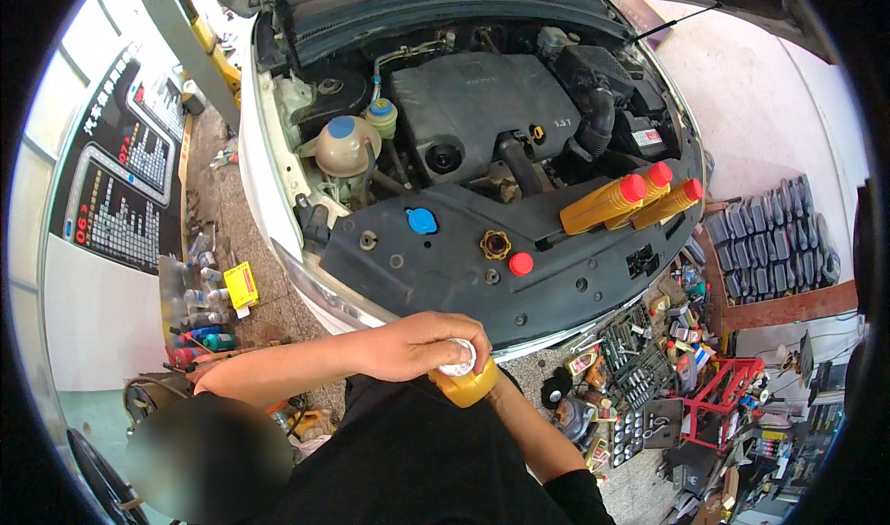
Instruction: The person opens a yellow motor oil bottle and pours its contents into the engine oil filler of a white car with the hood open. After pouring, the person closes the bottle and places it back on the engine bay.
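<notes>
Close to my body, in front of the car, I hold a yellow oil bottle (468, 388). My left hand (413, 347) is curled around its mouth, and the thumb rests on a round white seal (458, 358) there. From the right, my right hand (498, 388) grips the bottle low down; the bottle hides most of its fingers. A loose red cap (521, 264) lies on the black front panel (417, 284), beside a brown-yellow filler cap (495, 244). Three capped yellow bottles (598, 206) lean together at the panel's right. The engine cover (487, 103) shows a dark round filler opening (444, 158).
Under the raised hood (769, 1), a coolant tank (348, 147) and blue washer cap (422, 220) sit on the left. Tools and a socket set (635, 363) cover the floor at right, near a red metal frame (728, 400). Bottles (209, 298) stand along the left wall.
</notes>
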`<state>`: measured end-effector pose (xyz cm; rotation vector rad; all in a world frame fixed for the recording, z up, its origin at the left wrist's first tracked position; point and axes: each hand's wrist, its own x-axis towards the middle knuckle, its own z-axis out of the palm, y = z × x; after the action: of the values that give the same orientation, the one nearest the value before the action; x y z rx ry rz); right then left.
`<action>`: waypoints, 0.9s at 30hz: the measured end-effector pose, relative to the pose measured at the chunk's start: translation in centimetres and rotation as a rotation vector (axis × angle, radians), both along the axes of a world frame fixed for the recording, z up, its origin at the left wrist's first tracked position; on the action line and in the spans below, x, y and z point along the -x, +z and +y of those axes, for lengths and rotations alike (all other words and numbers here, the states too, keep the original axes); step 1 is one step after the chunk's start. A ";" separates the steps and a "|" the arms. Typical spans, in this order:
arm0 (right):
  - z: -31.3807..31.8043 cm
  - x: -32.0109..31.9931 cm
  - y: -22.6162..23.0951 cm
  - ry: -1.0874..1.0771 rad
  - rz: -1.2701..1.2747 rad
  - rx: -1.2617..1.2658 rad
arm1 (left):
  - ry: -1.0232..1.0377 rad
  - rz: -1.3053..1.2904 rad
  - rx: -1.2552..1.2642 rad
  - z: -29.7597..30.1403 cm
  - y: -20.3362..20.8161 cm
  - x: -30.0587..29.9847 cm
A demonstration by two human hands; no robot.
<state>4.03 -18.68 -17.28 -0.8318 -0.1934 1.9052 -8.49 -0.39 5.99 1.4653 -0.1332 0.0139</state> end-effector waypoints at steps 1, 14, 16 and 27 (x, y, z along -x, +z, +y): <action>0.0 0.0 0.0 -0.004 0.014 0.016 | 0.028 -0.009 -0.025 -0.2 -0.1 0.1; 0.3 0.0 3.1 -0.279 0.077 -0.057 | 0.410 0.002 -0.238 -1.3 0.7 -1.3; 0.5 0.2 4.4 -0.324 0.059 -0.027 | 0.485 -0.011 -0.245 -1.4 0.4 -1.8; 1.0 -0.6 2.5 -0.404 -0.307 -0.135 | 0.692 -0.111 -0.309 -1.3 0.2 -3.6</action>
<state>4.66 -17.65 -14.74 -0.9858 -0.3121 1.3698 -4.86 -1.65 6.14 1.7562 0.2999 0.6615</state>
